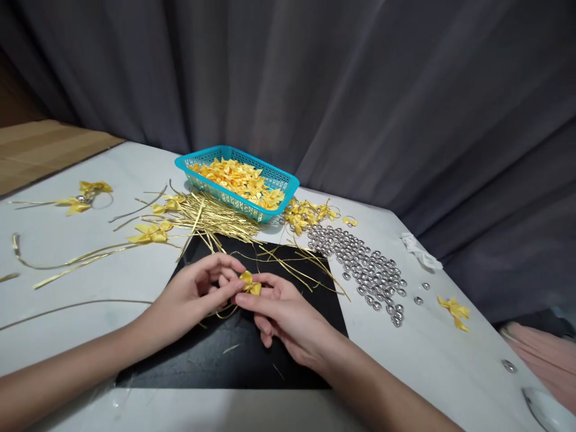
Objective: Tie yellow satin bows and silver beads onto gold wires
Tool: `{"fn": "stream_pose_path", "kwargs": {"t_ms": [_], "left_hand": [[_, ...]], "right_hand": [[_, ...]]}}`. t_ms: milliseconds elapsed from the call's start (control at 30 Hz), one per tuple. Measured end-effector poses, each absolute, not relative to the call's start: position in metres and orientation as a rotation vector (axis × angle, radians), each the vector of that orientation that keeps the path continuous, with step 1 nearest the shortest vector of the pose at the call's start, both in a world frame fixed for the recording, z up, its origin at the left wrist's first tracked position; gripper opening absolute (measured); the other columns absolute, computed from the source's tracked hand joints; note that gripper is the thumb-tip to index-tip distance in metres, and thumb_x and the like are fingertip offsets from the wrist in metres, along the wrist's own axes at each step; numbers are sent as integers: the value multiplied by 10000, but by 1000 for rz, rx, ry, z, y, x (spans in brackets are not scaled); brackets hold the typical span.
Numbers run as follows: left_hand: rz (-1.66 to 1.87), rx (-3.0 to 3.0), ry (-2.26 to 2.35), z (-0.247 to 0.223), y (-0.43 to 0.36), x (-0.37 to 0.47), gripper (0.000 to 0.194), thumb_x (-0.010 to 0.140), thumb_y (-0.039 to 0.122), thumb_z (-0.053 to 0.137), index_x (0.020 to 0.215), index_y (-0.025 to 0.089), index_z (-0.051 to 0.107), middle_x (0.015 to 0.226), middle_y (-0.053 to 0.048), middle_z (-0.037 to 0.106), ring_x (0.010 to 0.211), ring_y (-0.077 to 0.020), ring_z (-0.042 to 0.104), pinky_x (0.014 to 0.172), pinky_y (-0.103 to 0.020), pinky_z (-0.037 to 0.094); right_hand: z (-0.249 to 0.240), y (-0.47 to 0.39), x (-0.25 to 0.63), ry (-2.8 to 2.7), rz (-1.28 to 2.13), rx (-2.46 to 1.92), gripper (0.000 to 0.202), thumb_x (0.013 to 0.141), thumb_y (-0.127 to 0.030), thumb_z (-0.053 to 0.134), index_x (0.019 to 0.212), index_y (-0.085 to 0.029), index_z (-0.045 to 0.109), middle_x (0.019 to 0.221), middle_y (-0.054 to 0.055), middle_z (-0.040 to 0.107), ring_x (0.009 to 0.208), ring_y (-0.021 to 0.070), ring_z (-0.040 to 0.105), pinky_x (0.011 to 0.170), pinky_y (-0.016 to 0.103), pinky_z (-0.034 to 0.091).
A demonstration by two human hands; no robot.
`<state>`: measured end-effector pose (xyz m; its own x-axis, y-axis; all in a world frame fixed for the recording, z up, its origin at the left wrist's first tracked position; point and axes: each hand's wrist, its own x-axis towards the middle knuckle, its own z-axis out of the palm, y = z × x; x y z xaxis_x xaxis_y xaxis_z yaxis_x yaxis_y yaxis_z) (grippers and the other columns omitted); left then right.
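Both hands pinching one yellow bow (253, 288), just left of and below frame center, over the black mat. Left hand (204, 287) has its thumb and fingertips on the bow's left side; right hand (282, 305) grips the right side the same way, with its lower fingers curled underneath. Hands nearly touching at the bow; can't tell whether anything is fixed to its middle. Black mat (180, 360) lies flat on the white counter (427, 366), lower center of the frame, with a few gold strips straying across its top edge. Main pile of gold strips (220, 219) sits above the left hand, against the near side of the blue basket (291, 188), upper center. Basket holds a heap of yellow bows (238, 180). Right of it, a bow cluster (303, 215) lies on the counter, next to a big spread of small silver pieces (360, 261) running down right of the mat. Farther right: crumpled white tissue (420, 252), a few stray silver pieces, one loose bow group (455, 311). Left side of the frame: more bows (85, 198) with strips attached, plus a long thin strand (108, 300) reaching the left forearm. Dark gray curtain (315, 78) fills the top.
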<state>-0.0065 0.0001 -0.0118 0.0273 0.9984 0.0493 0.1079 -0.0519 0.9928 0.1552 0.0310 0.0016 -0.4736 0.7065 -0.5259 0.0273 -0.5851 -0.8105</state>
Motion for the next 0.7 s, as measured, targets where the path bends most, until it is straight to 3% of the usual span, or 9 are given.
{"fn": "stream_pose_path", "kwargs": {"t_ms": [200, 433, 533, 700], "left_hand": [[1236, 1481, 1364, -14, -1, -10, 168, 788, 341, 637, 856, 187, 637, 727, -3, 636, 633, -114, 596, 517, -176, 478], [1227, 1630, 1407, -15, -3, -15, 118, 842, 316, 579, 830, 204, 615, 750, 1, 629, 644, -108, 594, 546, -174, 486], [1268, 1596, 1407, -14, -2, -14, 117, 832, 324, 598, 849, 209, 600, 736, 14, 611, 607, -96, 575, 509, -159, 471], [1279, 1503, 1361, -19, -1, -14, 165, 832, 346, 607, 919, 208, 582, 818, -9, 630, 740, -130, 636, 638, -202, 539]], "right_hand": [[8, 39, 157, -1052, 2008, -1229, 483, 466, -215, 892, 826, -134, 580, 549, -104, 561, 327, -11, 320, 296, 133, 328], [15, 53, 169, -1099, 1901, -1251, 309, 585, -155, 795, 833, -121, 613, 547, -98, 551, 309, -18, 324, 296, 130, 266], [14, 55, 169, -1113, 1900, -1254, 309, 579, -180, 797, 815, -121, 606, 507, -104, 531, 306, -12, 340, 296, 123, 253], [12, 55, 169, -1144, 1912, -1237, 412, 493, -271, 864, 772, -126, 597, 461, -108, 511, 324, -3, 344, 306, 118, 315]]}}
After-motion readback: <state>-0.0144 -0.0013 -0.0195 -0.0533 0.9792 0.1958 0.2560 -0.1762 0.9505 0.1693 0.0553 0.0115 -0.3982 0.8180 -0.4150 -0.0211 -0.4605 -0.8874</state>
